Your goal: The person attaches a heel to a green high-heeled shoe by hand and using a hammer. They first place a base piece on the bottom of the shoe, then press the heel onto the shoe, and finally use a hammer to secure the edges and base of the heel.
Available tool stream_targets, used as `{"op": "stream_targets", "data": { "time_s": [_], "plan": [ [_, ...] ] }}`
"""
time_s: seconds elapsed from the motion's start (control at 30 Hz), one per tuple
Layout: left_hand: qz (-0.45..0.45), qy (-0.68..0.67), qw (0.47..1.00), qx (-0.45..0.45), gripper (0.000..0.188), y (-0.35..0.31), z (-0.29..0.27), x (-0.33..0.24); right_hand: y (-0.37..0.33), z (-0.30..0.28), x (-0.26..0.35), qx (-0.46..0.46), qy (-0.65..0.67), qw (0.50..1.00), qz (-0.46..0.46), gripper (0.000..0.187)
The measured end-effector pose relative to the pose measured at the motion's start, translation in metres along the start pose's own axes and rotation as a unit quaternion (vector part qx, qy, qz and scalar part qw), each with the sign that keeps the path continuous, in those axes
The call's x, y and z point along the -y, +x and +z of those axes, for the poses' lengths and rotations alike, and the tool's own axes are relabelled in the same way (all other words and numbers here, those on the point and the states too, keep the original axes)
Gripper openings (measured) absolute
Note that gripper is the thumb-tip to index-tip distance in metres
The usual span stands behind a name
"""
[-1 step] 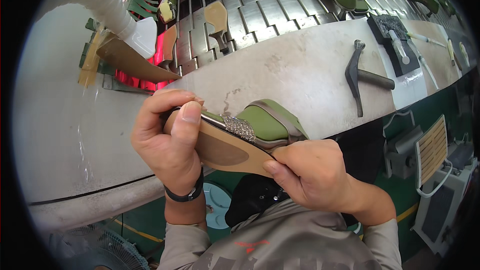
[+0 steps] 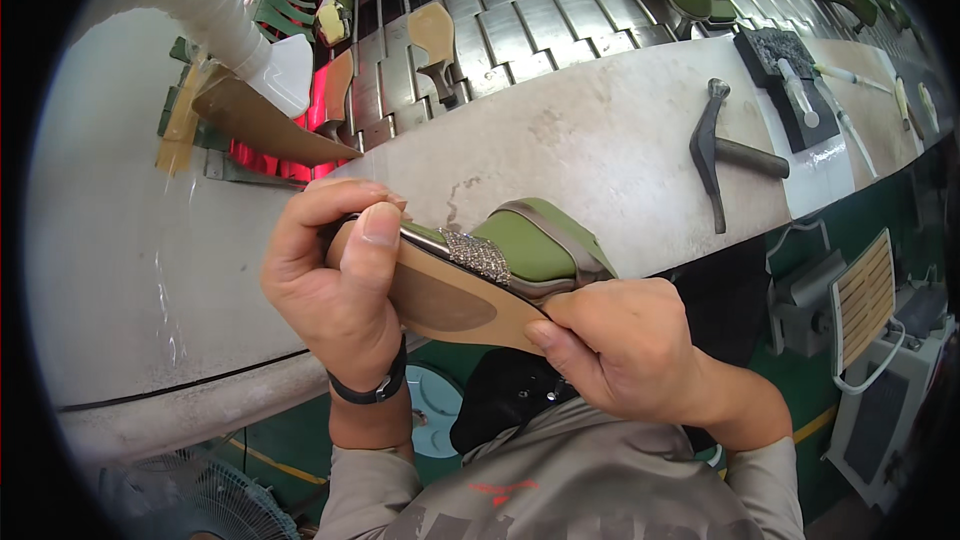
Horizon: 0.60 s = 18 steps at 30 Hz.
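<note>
I wear a grey-brown shirt point(image 2: 590, 460) with short sleeves point(image 2: 365, 480), red and dark print point(image 2: 503, 487), and a black wristband point(image 2: 366, 396) on the left.

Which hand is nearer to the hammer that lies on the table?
The right hand: it grips one end of the shoe sole, below and to the left of the hammer in the view. The left hand, at the other end, is much farther left.
</note>
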<state>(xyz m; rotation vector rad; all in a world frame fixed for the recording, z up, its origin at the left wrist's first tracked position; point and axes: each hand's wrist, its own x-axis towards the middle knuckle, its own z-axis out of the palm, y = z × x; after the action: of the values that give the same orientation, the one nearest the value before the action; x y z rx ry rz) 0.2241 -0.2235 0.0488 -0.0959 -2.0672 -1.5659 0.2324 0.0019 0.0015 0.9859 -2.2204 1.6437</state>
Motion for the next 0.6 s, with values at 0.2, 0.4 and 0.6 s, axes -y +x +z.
{"op": "stream_targets", "data": {
  "time_s": [0.2,0.4,0.6],
  "plan": [
    [-0.021,-0.022,0.999,-0.016,0.010,0.001,0.006,-0.003,0.002,-0.002,0.000,0.004,-0.010,1.000,0.023,0.019],
    [0.011,-0.005,0.999,0.033,0.013,0.009,0.011,-0.011,0.014,-0.022,0.000,-0.004,-0.069,0.997,0.041,0.031],
    [0.123,-0.160,0.953,0.226,0.054,0.024,0.056,-0.039,0.060,-0.066,0.024,0.026,-0.036,0.998,0.039,0.071]
  ]
}}
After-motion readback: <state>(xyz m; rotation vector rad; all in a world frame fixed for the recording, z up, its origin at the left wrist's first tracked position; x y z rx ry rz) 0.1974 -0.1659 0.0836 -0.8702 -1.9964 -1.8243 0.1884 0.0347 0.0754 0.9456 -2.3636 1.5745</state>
